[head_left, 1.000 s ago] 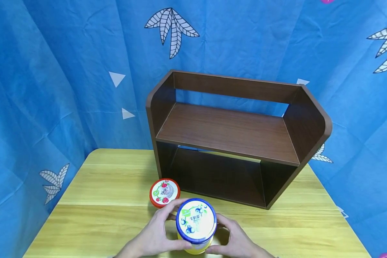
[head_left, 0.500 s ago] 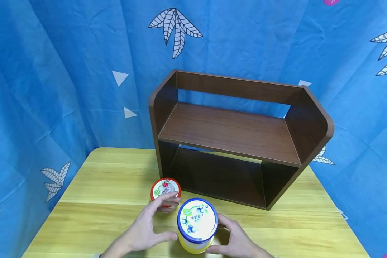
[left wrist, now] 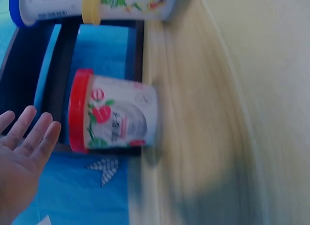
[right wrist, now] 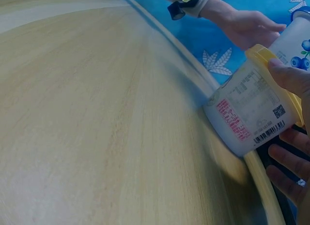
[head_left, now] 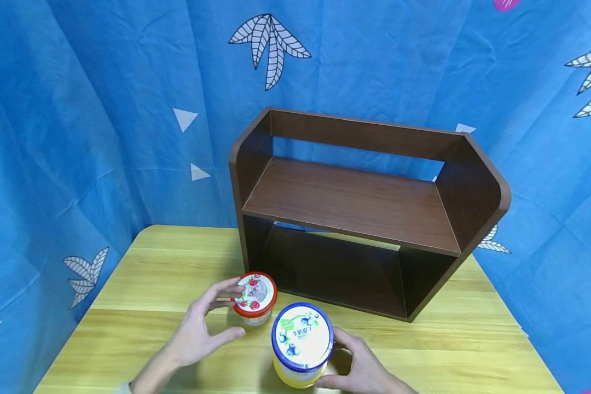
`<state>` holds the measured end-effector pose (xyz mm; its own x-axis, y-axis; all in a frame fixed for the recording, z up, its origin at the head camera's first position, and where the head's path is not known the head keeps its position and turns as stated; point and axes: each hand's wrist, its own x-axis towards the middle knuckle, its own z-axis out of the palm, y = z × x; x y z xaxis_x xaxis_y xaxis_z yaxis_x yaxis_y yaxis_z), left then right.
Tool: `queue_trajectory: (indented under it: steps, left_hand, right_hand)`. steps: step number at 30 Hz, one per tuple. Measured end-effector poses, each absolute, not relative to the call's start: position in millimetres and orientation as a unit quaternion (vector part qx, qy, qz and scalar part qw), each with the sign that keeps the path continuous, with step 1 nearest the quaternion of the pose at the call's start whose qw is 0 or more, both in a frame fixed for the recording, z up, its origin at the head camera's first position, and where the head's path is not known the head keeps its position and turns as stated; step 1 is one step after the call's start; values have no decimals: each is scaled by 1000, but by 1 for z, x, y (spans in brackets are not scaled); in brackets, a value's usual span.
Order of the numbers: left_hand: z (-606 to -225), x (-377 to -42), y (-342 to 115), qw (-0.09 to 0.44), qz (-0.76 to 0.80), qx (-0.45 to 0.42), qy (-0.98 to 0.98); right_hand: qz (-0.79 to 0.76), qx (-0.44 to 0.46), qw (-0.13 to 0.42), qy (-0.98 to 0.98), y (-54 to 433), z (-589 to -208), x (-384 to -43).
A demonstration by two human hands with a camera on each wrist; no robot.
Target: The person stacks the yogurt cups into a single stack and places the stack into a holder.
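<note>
Two white tubs stand stacked near the front of the table: a blue-lidded tub [head_left: 302, 335] with blueberry pictures on top of a yellow-lidded tub [right wrist: 242, 106]. My right hand [head_left: 357, 366] holds the stack from its right side, with the thumb against the yellow lid and the other fingers behind. To the left and a little farther back sits a red-lidded tub [head_left: 254, 295] with raspberry pictures. My left hand [head_left: 199, 334] is at the left side of that tub, fingers spread and nothing held. The left wrist view shows the fingertips just off the red lid.
A dark brown two-tier shelf [head_left: 349, 202] stands behind the tubs, its left front corner close to the red-lidded tub. The wooden table [head_left: 177, 273] extends to both sides. A blue patterned curtain [head_left: 103, 109] hangs behind.
My left hand has let go of the stacked tubs and moved left to beside the red-lidded tub. My right hand and the stack have stayed in place.
</note>
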<state>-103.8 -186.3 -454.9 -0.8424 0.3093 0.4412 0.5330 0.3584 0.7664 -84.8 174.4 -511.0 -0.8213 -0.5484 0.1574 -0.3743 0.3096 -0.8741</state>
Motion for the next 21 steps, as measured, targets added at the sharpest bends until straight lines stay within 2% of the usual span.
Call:
queue_trajectory:
  steps: [10,21]
  left_hand:
    - [-470,-121,-202,136,-515,-235,-813]
    - [-490,-135,-204,121,-525,-193,-820]
  right_hand:
    - [-515,-282,90,804,175,-511,-84]
    - [-506,-279,92,811,174,-510,-85]
